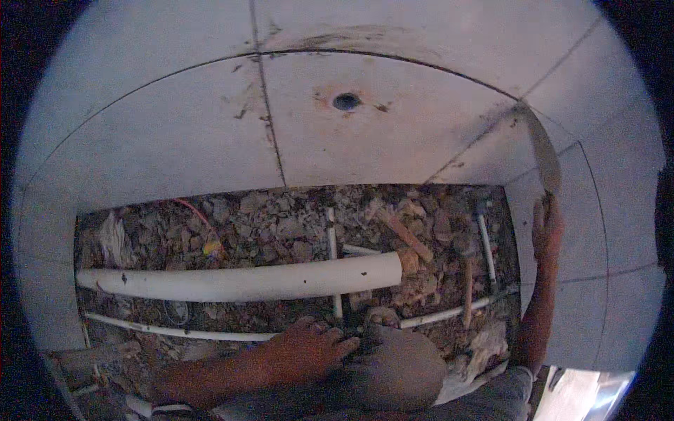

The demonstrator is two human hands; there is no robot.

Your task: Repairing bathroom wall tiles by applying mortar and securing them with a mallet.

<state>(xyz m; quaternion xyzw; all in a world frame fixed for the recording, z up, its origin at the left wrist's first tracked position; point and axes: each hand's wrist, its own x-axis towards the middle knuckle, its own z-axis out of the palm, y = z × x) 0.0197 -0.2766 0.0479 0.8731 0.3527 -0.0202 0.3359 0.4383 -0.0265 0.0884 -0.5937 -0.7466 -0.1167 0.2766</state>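
My right hand (547,228) is closed around the handle end of a trowel (543,151) with a long, leaf-shaped, grey-brown blade. The blade points up, and its tip lies at the joint between tiles near the right-hand corner of the tiled wall (393,140). That wall has a dark round hole (346,102) with brownish smears around it. My left hand (316,344) rests by my bent knee (400,365), fingers stretched out and holding nothing. Just beyond it runs a thin white pipe (182,332), partly hidden by the hand.
A thick white pipe (246,281) lies across the rubble (288,235) in the pit. Thin white pipes (333,245) stand around it. Reddish strip (407,235), wooden-handled hammer-like tool (468,291) and crumpled pale sheeting (484,351) lie at the right. A red line (196,210) crosses the rubble.
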